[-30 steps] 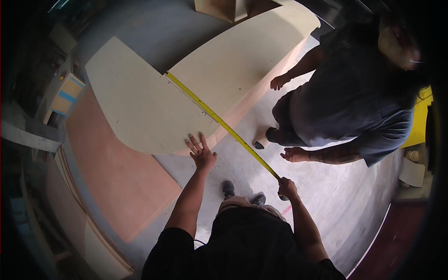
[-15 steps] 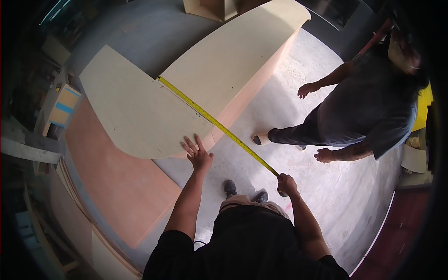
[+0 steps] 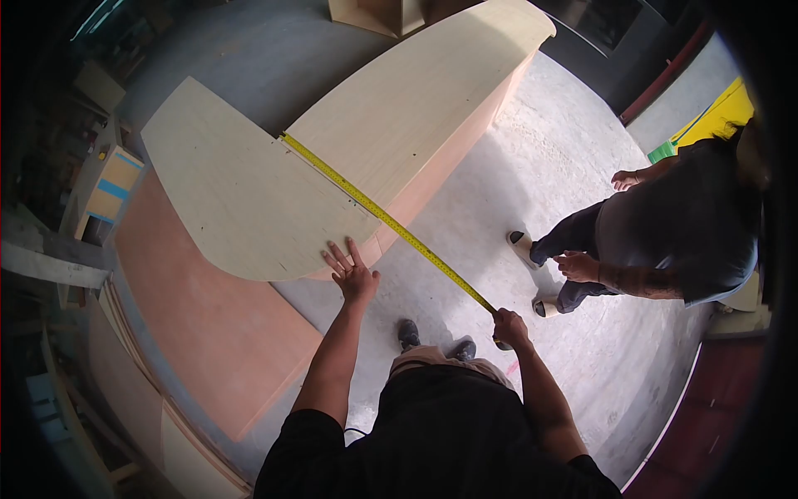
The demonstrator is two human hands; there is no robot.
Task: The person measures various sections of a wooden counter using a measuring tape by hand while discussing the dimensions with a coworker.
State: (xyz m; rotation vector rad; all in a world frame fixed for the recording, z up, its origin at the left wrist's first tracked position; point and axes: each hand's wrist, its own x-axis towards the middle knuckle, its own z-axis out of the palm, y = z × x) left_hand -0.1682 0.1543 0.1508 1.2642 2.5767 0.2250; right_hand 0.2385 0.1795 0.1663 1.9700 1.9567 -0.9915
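A yellow tape measure (image 3: 391, 219) stretches straight across a large curved plywood piece (image 3: 407, 108) and out past its near edge into the air. Its far end lies at the inner corner of the plywood. My right hand (image 3: 509, 328) is closed around the tape's case, which is mostly hidden by the fingers. My left hand (image 3: 355, 277) has its fingers spread, the tips resting on the rounded near edge of the plywood top. The piece is L-shaped, with a pale top and a reddish side wall.
A person (image 3: 665, 224) stands to the right on the concrete floor (image 3: 573, 349). A reddish flat board (image 3: 208, 324) lies at left, with more panels leaning beside it. A wooden box (image 3: 378, 15) stands at the back; a yellow object (image 3: 716, 116) is at far right.
The other person has stepped away to the right, uncovering the yellow object and a green item behind. My hands and the tape measure stay nearly where they were.
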